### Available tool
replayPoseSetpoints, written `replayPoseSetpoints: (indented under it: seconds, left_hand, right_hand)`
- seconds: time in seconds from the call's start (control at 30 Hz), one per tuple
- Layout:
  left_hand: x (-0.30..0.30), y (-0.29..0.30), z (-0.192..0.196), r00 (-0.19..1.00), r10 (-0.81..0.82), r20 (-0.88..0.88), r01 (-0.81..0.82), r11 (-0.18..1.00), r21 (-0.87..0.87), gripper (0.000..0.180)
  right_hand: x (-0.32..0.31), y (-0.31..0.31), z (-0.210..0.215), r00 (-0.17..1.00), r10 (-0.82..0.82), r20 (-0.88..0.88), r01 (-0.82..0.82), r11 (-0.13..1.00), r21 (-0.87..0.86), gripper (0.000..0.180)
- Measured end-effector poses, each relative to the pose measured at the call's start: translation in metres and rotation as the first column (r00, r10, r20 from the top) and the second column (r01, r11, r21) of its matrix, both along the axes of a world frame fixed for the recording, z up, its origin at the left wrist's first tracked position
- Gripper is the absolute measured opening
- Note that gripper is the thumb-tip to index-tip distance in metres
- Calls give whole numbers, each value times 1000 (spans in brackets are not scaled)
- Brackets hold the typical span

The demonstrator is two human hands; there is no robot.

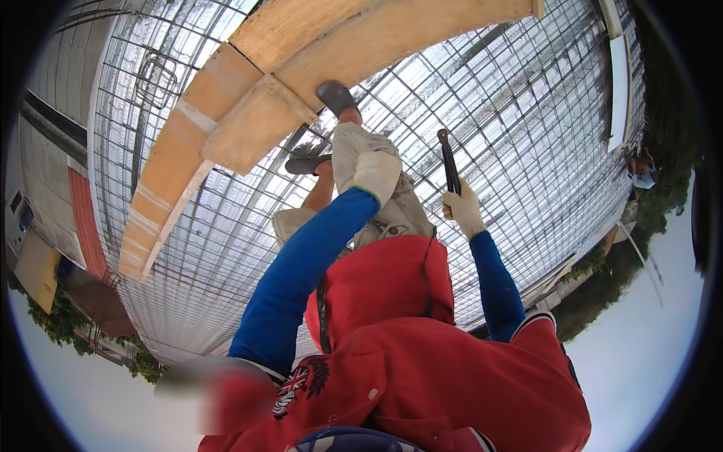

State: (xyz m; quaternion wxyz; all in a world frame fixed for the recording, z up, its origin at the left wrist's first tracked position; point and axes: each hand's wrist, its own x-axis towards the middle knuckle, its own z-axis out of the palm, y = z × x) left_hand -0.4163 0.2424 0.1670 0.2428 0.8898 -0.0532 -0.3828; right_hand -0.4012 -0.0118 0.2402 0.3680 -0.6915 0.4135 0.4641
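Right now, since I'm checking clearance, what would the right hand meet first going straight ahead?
With the dark tool leading, the right hand would likely meet the steel mesh first; depth is unclear.

Outdoor construction site, rebar grid [512, 128], plywood panels [248, 128], sky [640, 346]

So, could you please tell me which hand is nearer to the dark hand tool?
Right. The right hand grips the dark hand tool at one end; the left hand is apart from it, by a trouser leg.
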Motion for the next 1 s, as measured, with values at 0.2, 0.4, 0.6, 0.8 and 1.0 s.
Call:
replayPoseSetpoints:
  seconds: [0.2, 0.4, 0.6, 0.8, 1.0]
  left_hand:
    - [-33, -8, 3, 999, 12, 45, -13, 1000, 6, 20]
    - [-69, 2, -3, 934, 343, -100, -356, 922, -151, 18]
    - [-85, 31, 26, 968, 220, 123, -155, 904, -398, 17]
    - [-55, 7, 56, 986, 99, 138, -64, 968, -241, 20]
    - [-40, 1, 65, 938, 280, 204, -205, 923, -325, 31]
  right_hand:
    - [-21, 19, 13, 999, -8, 46, 7, 1000, 23, 33]
    - [-50, 40, 25, 989, 124, 80, -126, 992, 19, 31]
    - [-59, 66, 64, 954, 159, 256, -177, 983, 51, 22]
    - [-12, 109, 80, 887, 257, 384, -296, 954, 44, 24]
    - [46, 104, 62, 881, 283, 379, -327, 943, 56, 24]
